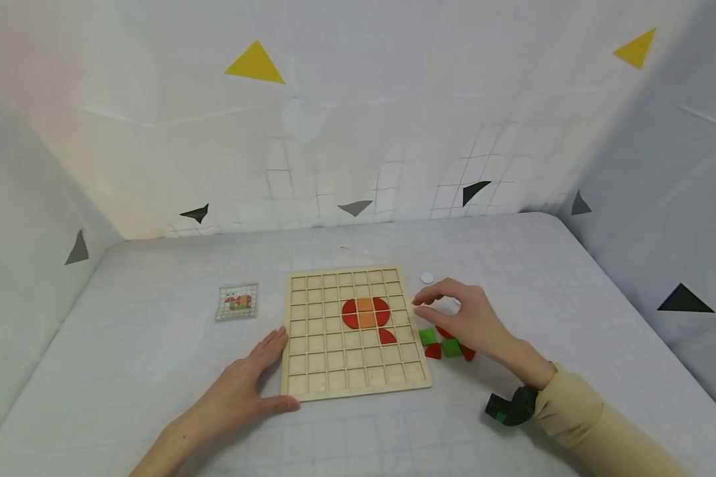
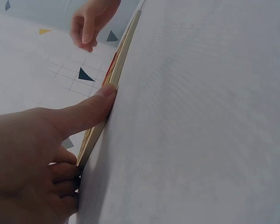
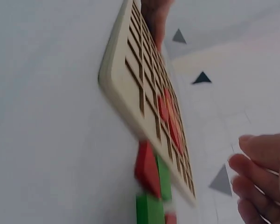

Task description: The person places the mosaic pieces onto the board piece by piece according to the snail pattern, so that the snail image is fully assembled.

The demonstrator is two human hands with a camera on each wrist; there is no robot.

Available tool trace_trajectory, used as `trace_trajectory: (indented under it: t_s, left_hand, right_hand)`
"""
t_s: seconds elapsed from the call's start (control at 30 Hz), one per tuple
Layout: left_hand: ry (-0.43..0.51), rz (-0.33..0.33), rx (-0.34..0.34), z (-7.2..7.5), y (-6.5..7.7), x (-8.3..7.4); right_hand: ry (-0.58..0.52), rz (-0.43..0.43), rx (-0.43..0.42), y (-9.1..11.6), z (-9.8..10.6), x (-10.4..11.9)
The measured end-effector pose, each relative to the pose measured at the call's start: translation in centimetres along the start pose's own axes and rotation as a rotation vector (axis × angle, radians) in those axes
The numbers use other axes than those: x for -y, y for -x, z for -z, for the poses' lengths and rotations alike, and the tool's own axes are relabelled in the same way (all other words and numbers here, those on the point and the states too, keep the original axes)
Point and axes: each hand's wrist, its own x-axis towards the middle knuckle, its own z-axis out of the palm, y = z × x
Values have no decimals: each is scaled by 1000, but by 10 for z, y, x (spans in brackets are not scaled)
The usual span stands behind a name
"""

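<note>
A square wooden grid board [image 1: 336, 360] lies on the table. Set in it are red rounded pieces [image 1: 382, 312] on either side of two orange squares [image 1: 366, 320], with another red quarter-round piece [image 1: 386, 336] below. My left hand [image 1: 242, 387] rests at the board's near left corner, thumb at the near edge and relaxed fingers along the left side. Just over the right edge hovers my right hand [image 1: 462, 317], its thumb and fingers bent towards each other. No piece shows between its fingertips [image 3: 240, 163]. Loose green squares [image 1: 451, 348] and red pieces [image 1: 433, 351] lie below it.
Left of the board lies a small card [image 1: 237, 302] printed with a coloured figure on a grid. A white disc [image 1: 427, 277] sits beyond the right hand; another pale piece is partly hidden behind it. White walls [image 1: 346, 132] with triangular markers enclose the table's back and sides.
</note>
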Motion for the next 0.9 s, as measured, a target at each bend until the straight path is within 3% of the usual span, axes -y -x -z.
trace_trajectory:
  t_s: [0.17,0.37,0.57,0.9]
  left_hand:
    - [-4,-3,-10,1,1,0]
    - [-11,-5,-9,0,0,1]
    - [-11,-10,-6,-2,-1,1]
    - [-1,17,6,-1,-2,-2]
  right_hand:
    - [48,-43,67,15,26,-19]
    - [77,-65,73,37,41,-40]
    - [30,-35,108,49,43,-55]
    - [-21,22,166,51,40,-67]
